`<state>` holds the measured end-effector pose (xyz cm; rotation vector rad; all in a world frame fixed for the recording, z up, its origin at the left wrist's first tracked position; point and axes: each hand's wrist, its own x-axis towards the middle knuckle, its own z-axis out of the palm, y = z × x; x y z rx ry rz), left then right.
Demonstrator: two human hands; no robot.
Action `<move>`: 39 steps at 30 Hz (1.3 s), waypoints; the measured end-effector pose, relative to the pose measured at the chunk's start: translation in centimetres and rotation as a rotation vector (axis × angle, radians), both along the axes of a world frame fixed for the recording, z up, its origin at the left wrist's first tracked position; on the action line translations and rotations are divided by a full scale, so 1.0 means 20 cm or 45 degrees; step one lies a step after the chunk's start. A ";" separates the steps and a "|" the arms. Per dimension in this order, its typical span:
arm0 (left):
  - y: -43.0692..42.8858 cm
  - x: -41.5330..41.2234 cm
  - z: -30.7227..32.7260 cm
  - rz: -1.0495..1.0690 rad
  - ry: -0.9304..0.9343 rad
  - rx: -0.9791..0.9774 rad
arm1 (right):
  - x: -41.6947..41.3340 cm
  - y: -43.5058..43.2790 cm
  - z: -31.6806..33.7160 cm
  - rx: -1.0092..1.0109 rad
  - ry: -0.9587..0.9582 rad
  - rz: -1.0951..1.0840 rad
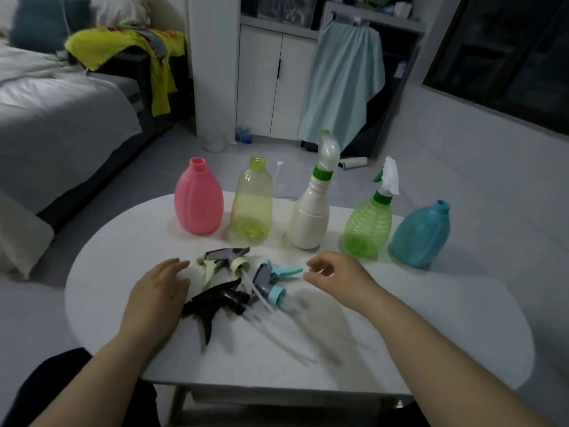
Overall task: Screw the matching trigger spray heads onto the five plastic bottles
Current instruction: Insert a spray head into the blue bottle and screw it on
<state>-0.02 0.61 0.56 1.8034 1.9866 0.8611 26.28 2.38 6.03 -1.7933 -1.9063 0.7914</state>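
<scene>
Both hands empty, grip loose: left hand (157, 291) beside the black spray head (220, 300), right hand (335, 274) near the blue spray head (274, 280).

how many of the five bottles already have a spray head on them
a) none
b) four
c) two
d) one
c) two: the white bottle and the green bottle carry heads on green collars, while the pink bottle, yellow bottle and blue bottle stand with open necks.
</scene>
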 end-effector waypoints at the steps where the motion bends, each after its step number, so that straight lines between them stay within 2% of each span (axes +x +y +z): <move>1: 0.00 0.00 -0.01 -0.013 0.051 -0.029 | -0.06 0.01 0.02 -0.055 -0.058 0.083; 6: 0.01 -0.02 -0.03 -0.037 0.103 -0.026 | -0.26 0.05 0.03 -0.210 -0.442 0.294; 13: 0.02 -0.03 -0.03 -0.066 0.096 0.000 | -0.34 0.07 -0.03 -0.182 -0.687 0.293; 17: 0.02 -0.02 -0.03 -0.057 0.065 0.004 | -0.31 0.08 -0.01 -0.125 -0.715 0.260; 21: 0.01 -0.03 -0.02 -0.043 0.036 -0.006 | -0.22 0.08 0.03 -0.078 -0.433 0.069; 26: -0.03 0.03 0.04 -0.058 -0.119 0.140 | -0.07 0.04 0.09 0.034 0.139 -0.100; 30: -0.07 0.14 0.08 -0.235 -0.135 0.197 | 0.11 -0.01 0.18 0.112 0.491 -0.283; 34: -0.05 0.35 0.16 -0.521 -0.148 0.219 | 0.31 -0.05 0.27 0.244 0.786 -0.438; 39: 0.05 0.68 0.30 -0.782 -0.158 0.210 | 0.58 -0.13 0.31 0.405 0.961 -0.558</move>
